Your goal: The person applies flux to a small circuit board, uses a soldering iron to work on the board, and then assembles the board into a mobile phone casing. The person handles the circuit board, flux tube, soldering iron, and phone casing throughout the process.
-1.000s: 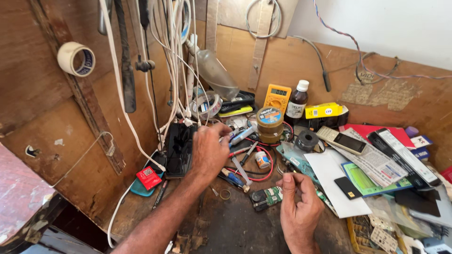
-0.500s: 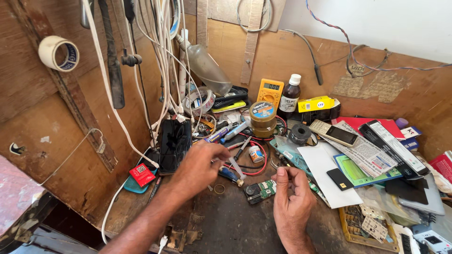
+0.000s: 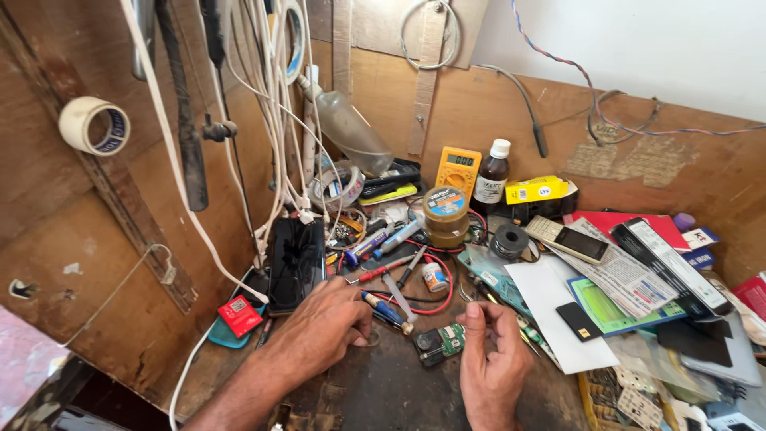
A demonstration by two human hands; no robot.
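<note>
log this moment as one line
left hand: on bench by screwdrivers | right hand: beside small circuit board | grips: unclear

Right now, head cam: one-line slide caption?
Left hand and right hand flank a small green circuit board on a cluttered workbench.

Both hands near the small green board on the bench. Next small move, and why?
Probably bring the left hand right to steady the green circuit board: it lies loose between the hands, and the right hand, fingers pinched, hovers beside it without holding it.
</note>
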